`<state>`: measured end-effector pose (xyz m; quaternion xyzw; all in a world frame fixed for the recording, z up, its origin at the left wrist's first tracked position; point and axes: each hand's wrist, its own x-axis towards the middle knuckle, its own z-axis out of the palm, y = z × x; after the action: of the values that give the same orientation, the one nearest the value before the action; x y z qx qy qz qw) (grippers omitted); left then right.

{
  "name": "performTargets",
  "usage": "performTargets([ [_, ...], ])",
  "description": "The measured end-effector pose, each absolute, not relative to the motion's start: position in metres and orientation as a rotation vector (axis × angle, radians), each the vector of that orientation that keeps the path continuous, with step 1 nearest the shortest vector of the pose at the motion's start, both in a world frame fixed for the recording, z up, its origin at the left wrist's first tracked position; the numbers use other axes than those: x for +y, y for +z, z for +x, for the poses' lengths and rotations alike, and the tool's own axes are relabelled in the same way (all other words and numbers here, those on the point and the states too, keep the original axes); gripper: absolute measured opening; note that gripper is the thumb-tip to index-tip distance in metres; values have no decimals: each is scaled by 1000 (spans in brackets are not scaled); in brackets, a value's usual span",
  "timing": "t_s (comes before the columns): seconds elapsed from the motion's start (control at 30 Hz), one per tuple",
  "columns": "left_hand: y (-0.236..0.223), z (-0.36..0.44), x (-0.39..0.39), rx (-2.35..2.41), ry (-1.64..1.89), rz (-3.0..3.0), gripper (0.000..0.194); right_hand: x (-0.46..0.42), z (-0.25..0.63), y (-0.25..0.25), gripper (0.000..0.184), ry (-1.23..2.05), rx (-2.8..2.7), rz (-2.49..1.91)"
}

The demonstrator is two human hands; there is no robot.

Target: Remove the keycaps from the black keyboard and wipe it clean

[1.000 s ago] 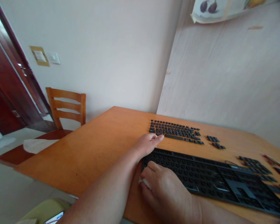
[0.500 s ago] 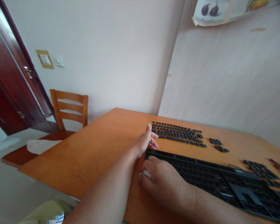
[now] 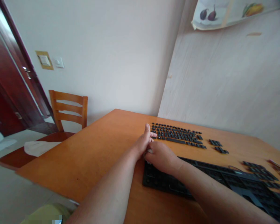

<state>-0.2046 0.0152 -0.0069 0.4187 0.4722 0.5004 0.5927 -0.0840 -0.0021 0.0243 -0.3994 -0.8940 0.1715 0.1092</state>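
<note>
Right hand [image 3: 162, 155] has gone from low over the keyboard's left end to its far left corner, against your left hand [image 3: 143, 143]. Table [image 3: 102, 140] reaches out beyond the keyboard [image 3: 165, 184] on the left and far sides. Keyboard lies flat on it, keys off, its right part under your right forearm. Looks light, stiff, rather slick; likely slides if pushed. Best held by its plain outer rim, not the small sockets. Loose keys [image 3: 177, 133] sit in rows beyond it, more off its right end; easily scattered, I judge. Your left hand is open, thumb up, fingers partly spread, nothing seen in it; can't tell if it touches the rim. Your right is closed round a white wad [image 3: 150, 151], soft and probably easy to tear; pinch it in the middle. Most room for moving: left of the keyboard. Tightest side: far, toward the key rows.
</note>
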Motion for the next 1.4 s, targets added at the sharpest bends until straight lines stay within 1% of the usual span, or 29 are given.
performTargets([
  [0.2,-7,-204,13,1109,1213,1015,100,10,-83,22,16,572,-2619,-1091],
  [0.3,-9,-204,14,1120,1221,1048,99,18,-77,26,18,544,-2592,-1061],
  [0.5,-15,-205,17,1154,1215,1111,98,42,-64,32,19,511,-2417,-1278],
  [0.7,-14,-204,18,1180,1243,1097,99,27,-69,23,15,644,-2515,-1005],
  [0.8,-15,-204,18,1199,1251,1106,100,22,-70,23,13,598,-2583,-986],
  [0.93,-16,-204,17,1197,1208,1141,99,26,-56,26,18,419,-2575,-1135],
  [1.0,-16,-203,16,1212,1198,1169,96,28,-44,27,19,399,-2509,-1206],
  [1.1,-14,-202,13,1276,1194,1230,92,26,-19,26,20,576,-2350,-1236],
  [1.23,-9,-199,10,1384,1205,1331,86,11,17,27,25,859,-2127,-1302],
  [1.4,1,-191,-1,1352,1360,1529,66,-7,41,25,33,1200,-1869,-1158],
])
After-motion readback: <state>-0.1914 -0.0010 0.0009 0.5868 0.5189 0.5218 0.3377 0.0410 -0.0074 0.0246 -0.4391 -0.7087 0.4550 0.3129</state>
